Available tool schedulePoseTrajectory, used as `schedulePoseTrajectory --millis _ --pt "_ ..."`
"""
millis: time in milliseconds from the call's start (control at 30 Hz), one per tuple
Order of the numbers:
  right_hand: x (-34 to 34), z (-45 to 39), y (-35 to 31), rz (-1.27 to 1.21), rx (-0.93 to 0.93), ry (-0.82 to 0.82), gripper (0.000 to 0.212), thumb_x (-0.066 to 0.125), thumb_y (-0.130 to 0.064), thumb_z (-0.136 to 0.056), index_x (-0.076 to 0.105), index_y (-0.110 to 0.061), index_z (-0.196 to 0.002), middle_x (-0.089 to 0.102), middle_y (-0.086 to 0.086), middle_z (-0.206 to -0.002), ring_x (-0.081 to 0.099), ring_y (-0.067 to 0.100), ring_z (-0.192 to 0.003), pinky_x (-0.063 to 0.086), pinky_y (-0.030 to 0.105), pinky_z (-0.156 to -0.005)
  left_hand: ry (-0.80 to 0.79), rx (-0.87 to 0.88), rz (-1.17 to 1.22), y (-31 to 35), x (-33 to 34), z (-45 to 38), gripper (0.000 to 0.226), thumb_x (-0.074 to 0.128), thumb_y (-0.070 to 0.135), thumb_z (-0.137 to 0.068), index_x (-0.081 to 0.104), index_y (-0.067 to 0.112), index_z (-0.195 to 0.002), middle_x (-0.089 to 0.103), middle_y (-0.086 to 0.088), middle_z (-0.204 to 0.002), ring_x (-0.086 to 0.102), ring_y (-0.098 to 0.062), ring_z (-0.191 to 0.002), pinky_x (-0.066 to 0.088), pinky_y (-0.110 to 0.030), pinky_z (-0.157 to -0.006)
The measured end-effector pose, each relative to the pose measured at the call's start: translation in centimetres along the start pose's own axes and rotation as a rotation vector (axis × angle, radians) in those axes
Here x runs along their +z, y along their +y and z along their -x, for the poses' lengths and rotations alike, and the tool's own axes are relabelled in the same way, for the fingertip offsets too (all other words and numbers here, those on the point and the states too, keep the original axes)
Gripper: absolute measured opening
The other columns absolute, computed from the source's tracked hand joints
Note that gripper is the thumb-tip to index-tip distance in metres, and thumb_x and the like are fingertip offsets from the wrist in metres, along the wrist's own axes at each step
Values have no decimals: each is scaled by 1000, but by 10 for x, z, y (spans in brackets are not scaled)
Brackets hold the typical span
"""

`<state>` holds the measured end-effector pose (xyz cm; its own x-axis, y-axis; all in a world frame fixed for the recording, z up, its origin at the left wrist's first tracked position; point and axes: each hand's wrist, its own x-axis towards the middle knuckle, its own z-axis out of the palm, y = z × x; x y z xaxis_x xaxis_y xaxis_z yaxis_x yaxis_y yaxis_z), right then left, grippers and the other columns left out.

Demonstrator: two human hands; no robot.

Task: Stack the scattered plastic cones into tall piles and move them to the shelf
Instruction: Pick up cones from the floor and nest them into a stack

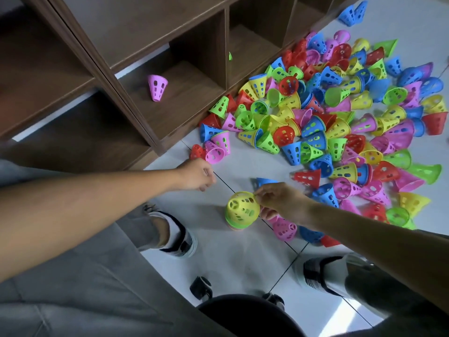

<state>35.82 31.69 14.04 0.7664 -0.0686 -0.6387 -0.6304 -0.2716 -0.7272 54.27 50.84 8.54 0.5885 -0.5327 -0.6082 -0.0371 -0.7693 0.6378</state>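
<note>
So, head view, looking straight down at a pale tiled floor (233, 259). Right hand (277, 203) at about 5 o'clock from centre, fingertips pinching the edge of a yellow cone (240, 206) that tops a short stack (239, 222), green rims peeking out underneath. Stack standing on the floor just in front of the feet. Left hand (196, 175) out at centre, fingers curled under, close beside a red cone (197, 152) and a pink cone (215, 154) at its 12 o'clock; can't tell whether anything's actually held in it. Huge loose pile of cones (340, 122) filling the 1 to 4 o'clock area: red, blue, green, yellow, pink, all perforated, lying every which way, some nested in twos. Small blue cone (263, 182) just past the right hand at its 11 o'clock. Dark brown wooden shelf (136, 45) across 9 to 12 o'clock, open cubbies, with a single pink cone (156, 87) lying tipped in one cubby. Grey trouser legs and white-and-black socks down at 6 to 8 o'clock.
</note>
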Motion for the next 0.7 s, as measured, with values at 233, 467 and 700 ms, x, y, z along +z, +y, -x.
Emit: schedulePoseTrajectory --millis 233,467,700 --pt "0 -15 19 113 -24 32 13 56 -8 -99 68 -11 -102 74 9 -84 71 18 -73 62 36 -75 295 76 -96 9 -64 -48 18 70 11 -86 63 19 -71 68 -8 -76 70 -34 -83 60 -49 -82" --pt "-20 -43 10 201 -16 67 16 58 -13 -99 65 -25 -91 74 -2 -87 72 13 -73 56 21 -62 485 68 -138 20 -120 -81 13 67 16 -92 66 8 -102 68 -10 -102 65 -28 -97 56 -42 -89" --pt "-46 -106 -6 124 12 202 9 61 -13 -96 66 -20 -97 73 6 -90 69 18 -67 59 42 -75 606 -104 -141 22 -141 -125 42 66 22 -95 53 12 -134 54 -14 -136 56 -32 -122 50 -39 -98"
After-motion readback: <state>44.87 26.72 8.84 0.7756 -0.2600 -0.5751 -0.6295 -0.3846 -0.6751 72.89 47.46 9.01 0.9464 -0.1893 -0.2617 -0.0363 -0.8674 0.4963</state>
